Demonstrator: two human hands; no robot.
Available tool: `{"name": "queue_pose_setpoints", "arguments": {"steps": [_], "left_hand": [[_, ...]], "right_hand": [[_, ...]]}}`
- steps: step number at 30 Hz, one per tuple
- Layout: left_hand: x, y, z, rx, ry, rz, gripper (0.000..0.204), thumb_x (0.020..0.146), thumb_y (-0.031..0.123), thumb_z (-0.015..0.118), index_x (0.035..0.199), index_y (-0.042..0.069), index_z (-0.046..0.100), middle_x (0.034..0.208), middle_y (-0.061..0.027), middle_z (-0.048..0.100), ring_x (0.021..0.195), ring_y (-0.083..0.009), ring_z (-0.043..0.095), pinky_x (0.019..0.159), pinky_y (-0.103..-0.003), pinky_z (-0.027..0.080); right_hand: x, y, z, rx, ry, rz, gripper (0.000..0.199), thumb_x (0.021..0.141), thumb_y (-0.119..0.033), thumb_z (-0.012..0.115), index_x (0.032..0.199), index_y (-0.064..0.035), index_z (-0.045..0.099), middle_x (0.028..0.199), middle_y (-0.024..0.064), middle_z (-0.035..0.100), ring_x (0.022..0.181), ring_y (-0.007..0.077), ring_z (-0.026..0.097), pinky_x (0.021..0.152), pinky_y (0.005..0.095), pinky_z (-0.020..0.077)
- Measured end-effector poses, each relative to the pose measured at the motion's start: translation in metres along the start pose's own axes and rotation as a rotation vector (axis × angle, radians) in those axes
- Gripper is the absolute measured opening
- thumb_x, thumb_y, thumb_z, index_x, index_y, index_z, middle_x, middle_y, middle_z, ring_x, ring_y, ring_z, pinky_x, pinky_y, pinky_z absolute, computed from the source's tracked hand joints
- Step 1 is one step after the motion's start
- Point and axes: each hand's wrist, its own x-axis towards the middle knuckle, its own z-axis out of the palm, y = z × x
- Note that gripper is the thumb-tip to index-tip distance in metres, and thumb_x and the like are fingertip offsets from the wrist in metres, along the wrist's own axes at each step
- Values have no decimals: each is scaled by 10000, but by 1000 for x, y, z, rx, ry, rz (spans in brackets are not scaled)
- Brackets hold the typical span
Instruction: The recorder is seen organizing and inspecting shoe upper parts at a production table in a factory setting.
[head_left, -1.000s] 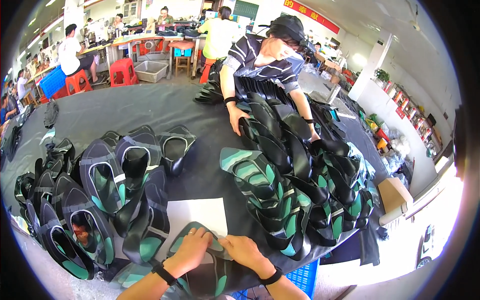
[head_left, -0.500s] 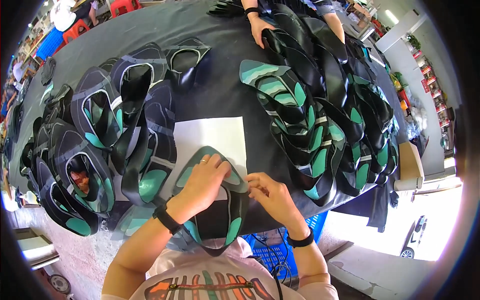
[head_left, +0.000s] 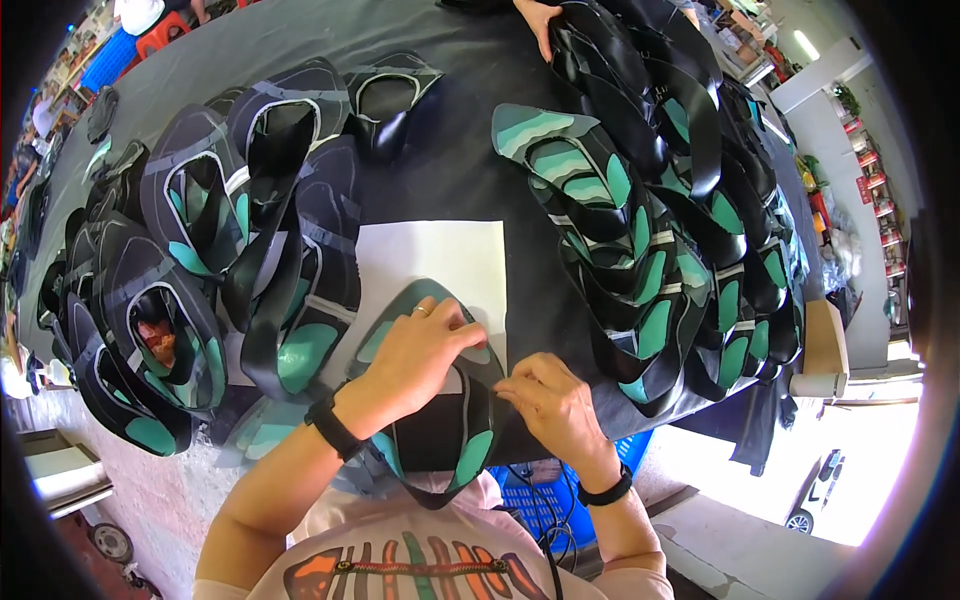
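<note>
My L hand (head_left: pixel 415 345) on shoe upper (head_left: pixel 474 458), can't tell grip; R hand (head_left: pixel 548 405) pinched at its edge. Btm ctr: cables (head_left: pixel 547 543) o/ blue crate (head_left: pixel 630 452).

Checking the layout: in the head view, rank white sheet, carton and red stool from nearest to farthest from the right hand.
1. White sheet, ahead-left of the right hand
2. Carton, at right
3. Red stool, far upper left

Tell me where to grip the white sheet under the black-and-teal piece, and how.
Probably pinch the far right corner of the white sheet, coming from the right: that corner lies uncovered, while the black-and-teal piece and left hand cover nearer parts.
</note>
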Motion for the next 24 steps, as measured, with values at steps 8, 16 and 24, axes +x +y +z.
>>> {"name": "queue_pose_setpoints", "arguments": {"steps": [8, 16, 24], "left_hand": [[-9, 14, -11, 123, -96, 57, 276, 827, 19, 641, 1073, 112, 722, 1032, -46, 600, 1024, -273, 591, 810, -423, 503], [-42, 53, 16, 292, 22, 76, 529, 787, 343, 753, 1229, 65, 669, 1231, -170, 595, 1223, -384, 541, 1070, -482, 421], [-90, 58, -12, 2, 30, -72, 287, 852, 232, 708, 1036, 15, 680, 1068, -174, 674, 1059, -347, 625, 947, -417, 507]], "right_hand": [[-9, -14, -7, -270, -43, -92, 280, 733, 43, 669, 980, -69, 736, 1094, 52, 666, 863, 245, 637, 723, 363, 548], [20, -40, -3, 21, 142, 55, 237, 795, 119, 611, 960, -16, 714, 1026, 120, 712, 939, 313, 677, 805, 398, 559], [84, -59, 52, 257, -237, -272, 252, 860, 25, 643, 1107, -23, 655, 1118, 131, 702, 1028, 334, 671, 886, 399, 560]]}}
